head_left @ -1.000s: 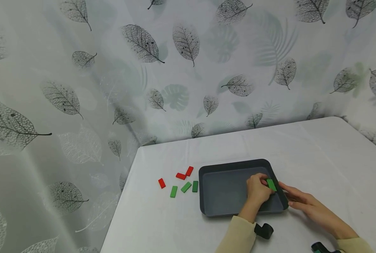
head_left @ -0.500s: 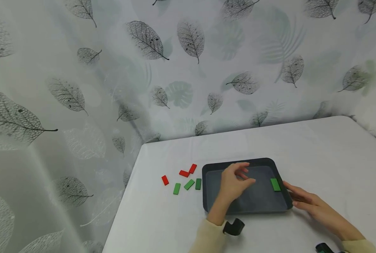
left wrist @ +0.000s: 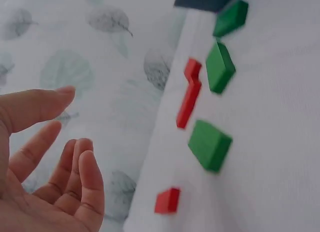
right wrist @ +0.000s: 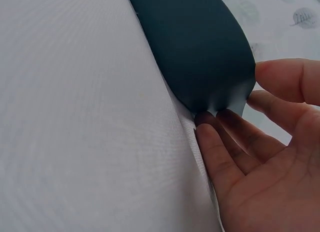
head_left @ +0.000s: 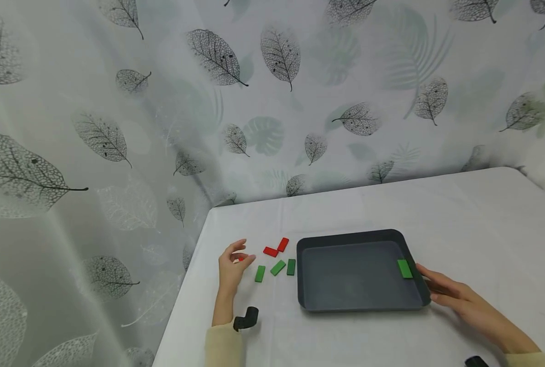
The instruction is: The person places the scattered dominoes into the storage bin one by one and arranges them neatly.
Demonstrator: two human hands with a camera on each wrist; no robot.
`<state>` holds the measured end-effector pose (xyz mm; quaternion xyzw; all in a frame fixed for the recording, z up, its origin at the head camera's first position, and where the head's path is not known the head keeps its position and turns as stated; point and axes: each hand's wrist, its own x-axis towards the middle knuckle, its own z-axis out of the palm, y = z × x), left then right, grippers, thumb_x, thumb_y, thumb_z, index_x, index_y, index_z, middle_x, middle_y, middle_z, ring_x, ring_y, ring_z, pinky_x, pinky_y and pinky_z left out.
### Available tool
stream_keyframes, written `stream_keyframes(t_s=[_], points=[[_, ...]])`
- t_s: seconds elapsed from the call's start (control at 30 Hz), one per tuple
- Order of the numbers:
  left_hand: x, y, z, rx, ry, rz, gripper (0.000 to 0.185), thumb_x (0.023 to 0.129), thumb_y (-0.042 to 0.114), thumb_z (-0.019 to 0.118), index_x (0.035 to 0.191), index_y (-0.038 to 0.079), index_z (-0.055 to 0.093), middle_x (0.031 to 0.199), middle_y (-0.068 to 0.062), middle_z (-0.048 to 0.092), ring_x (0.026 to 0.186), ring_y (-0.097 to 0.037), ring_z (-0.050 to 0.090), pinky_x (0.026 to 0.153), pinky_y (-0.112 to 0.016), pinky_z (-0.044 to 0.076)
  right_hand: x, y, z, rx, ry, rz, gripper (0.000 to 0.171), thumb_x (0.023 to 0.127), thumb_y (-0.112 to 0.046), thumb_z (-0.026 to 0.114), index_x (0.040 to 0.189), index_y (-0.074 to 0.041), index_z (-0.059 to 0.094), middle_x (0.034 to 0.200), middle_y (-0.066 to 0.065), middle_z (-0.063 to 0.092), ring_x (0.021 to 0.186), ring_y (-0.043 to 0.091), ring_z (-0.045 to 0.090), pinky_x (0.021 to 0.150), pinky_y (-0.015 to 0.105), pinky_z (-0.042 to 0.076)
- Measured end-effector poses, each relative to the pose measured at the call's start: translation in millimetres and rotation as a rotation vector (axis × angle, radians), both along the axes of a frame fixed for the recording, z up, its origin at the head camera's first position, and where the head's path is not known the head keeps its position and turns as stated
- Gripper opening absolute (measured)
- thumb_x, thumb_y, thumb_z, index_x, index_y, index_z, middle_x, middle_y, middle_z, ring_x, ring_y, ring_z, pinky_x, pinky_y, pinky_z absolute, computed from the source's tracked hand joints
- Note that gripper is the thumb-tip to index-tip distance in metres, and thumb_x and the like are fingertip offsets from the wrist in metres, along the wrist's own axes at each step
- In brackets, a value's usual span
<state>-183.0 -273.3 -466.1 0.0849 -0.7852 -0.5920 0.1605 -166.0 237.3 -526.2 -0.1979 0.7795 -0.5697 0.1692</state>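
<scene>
Leftmost red block [left wrist: 167,201] near left edge of desk [head_left: 479,219]. Right hand [head_left: 460,300] against right wall of tray [head_left: 346,238], fingers nearly straight, probably steadying it; green block [head_left: 405,269] inside, along same wall, likely leaving room. Left hand [head_left: 231,267]: fingers moderately wide, holding nothing; red block just beyond tips, apart.

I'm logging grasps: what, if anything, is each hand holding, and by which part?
The left hand holds nothing. The right hand touches the tray at its right side, with no clear grip on it.
</scene>
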Motion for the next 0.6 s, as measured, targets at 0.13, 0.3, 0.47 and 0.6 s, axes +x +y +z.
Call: stream_keyframes(t_s=[0.13, 0.3, 0.47, 0.6], points=[[-5.1, -30.6, -26.8, -0.006, -0.089, 0.078, 0.054, 0.080, -0.002, 0.075, 0.131, 0.002, 0.059, 0.127, -0.021, 0.054, 0.091, -0.017, 0.056, 0.065, -0.017, 0.050, 0.1, 0.1, -1.0, -0.008, 0.007, 0.003, 0.058, 0.102, -0.016, 0.049, 0.153, -0.002, 0.025, 0.135, -0.047, 0.029, 0.114, -0.032, 0.029, 0.083, 0.005, 0.038], [-6.5, -42.5, -43.2, -0.048, -0.169, 0.107, 0.058, 0.079, -0.002, 0.075, 0.134, 0.004, 0.057, 0.132, -0.020, 0.053, 0.095, -0.022, 0.055, 0.068, -0.016, 0.049, 1.0, 0.6, -1.3, -0.050, 0.020, 0.024, 0.057, 0.102, -0.012, 0.048, 0.153, 0.000, 0.025, 0.137, -0.045, 0.031, 0.116, -0.031, 0.030, 0.085, 0.004, 0.036], [-8.0, -44.1, -53.1, -0.100, -0.232, 0.135, 0.059, 0.079, -0.001, 0.074, 0.135, 0.006, 0.056, 0.130, -0.018, 0.055, 0.097, -0.023, 0.055, 0.072, -0.018, 0.049, 1.4, 0.5, -2.3, -0.055, 0.052, 0.027, 0.057, 0.101, -0.010, 0.048, 0.153, 0.000, 0.025, 0.139, -0.044, 0.031, 0.117, -0.030, 0.030, 0.085, 0.003, 0.036], [-8.6, -45.7, -57.0, -0.130, -0.260, 0.150, 0.061, 0.077, -0.002, 0.074, 0.135, 0.004, 0.056, 0.128, -0.016, 0.056, 0.095, -0.022, 0.054, 0.073, -0.023, 0.047, 1.0, 0.4, -3.2, -0.050, 0.060, 0.028, 0.056, 0.101, -0.009, 0.047, 0.153, -0.001, 0.025, 0.139, -0.044, 0.030, 0.117, -0.030, 0.030, 0.085, 0.004, 0.036]])
